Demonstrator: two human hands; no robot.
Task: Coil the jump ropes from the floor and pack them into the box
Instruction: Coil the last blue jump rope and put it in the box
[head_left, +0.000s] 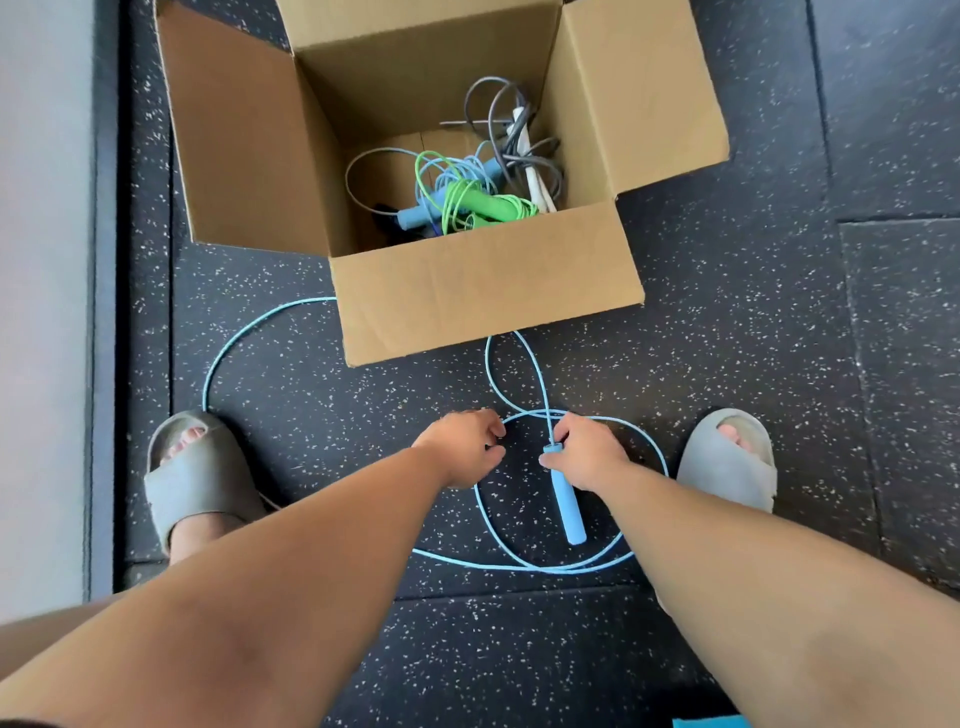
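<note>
The right hand (587, 452) pinches the blue jump rope (569, 506) at its handle top, on the floor (753, 364). The left hand (462, 447) curls just beside it (whether it holds cord, I cannot tell). The box (488, 296) stands beyond the fingers, with coiled ropes (467, 202) inside.

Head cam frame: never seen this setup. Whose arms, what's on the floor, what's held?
No robot here: one camera on a person's head looks down, so the bare arms are that person's own. The box stands open on the speckled floor, with green, blue and grey ropes inside. A light-blue rope lies looped on the floor between two slippers. The right hand grips the top of its handle. The left hand is curled beside the rope; whether it pinches it is unclear.
</note>
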